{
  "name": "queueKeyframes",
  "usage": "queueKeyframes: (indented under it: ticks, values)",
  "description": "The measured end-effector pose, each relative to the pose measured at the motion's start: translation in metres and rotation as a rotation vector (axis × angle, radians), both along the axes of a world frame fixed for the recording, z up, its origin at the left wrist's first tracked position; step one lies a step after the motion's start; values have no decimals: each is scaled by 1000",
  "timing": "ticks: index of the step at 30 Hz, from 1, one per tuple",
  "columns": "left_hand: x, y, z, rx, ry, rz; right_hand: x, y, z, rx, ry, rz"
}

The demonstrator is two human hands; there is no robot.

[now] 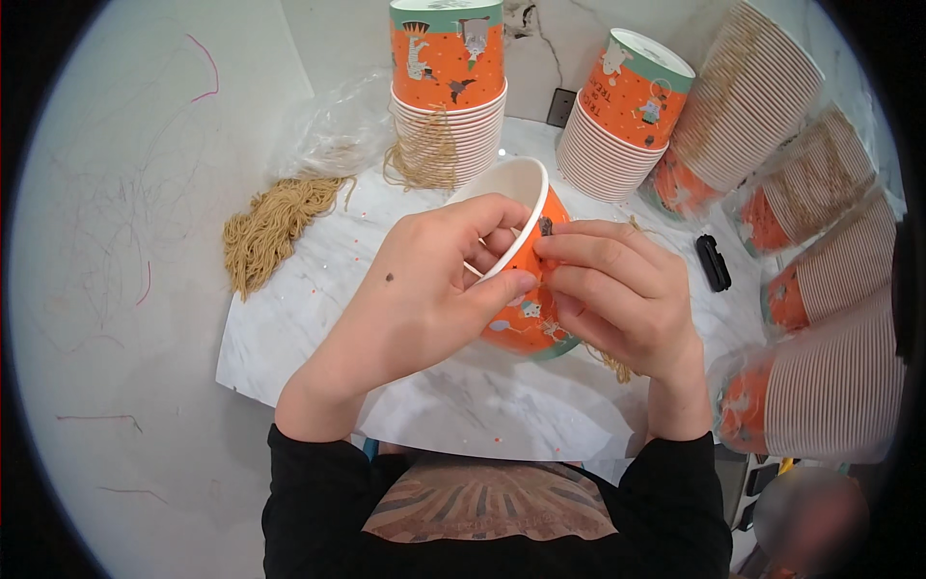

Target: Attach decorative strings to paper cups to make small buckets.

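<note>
A round orange paper bucket (pixel 532 326) with a white rim, green base band and Halloween pictures is tilted between my hands above the marble-patterned table. My left hand (pixel 434 275) grips its rim, with the thumb pressed on the outside and the fingers reaching inside. Against the bucket's right outer wall, just below the rim, my right hand (pixel 622 289) has its fingertips pinched together. A small dark grey spot shows at those fingertips; whether it is print or a separate thing I cannot tell. Tan cord (pixel 612 363) lies partly hidden below my right hand.
Two stacks of matching buckets, one on the left (pixel 449 58) and one on the right (pixel 632 92), stand at the back. Cord hangs on the left stack. A tan cord bundle (pixel 280 227) and clear plastic bag (pixel 342 125) lie left. Bagged bucket stacks (pixel 815 372) and a black object (pixel 713 262) are right.
</note>
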State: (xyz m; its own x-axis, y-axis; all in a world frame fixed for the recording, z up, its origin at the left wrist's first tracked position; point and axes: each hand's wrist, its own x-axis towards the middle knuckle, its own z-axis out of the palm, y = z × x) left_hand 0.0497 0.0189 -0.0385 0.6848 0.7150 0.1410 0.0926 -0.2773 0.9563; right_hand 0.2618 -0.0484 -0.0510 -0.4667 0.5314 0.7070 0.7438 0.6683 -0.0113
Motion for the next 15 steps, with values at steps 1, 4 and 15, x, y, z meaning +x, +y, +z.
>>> queueKeyframes:
  ticks: [1,4,15]
  values:
    - [0,0,0,11,7,2,0,0,0,0,-1,1]
    - [2,3,-3,26,11,2,1,0,-1,3,1,-1]
    - [6,25,-14,-26,85,-49,10,7,-5,-203,168,28]
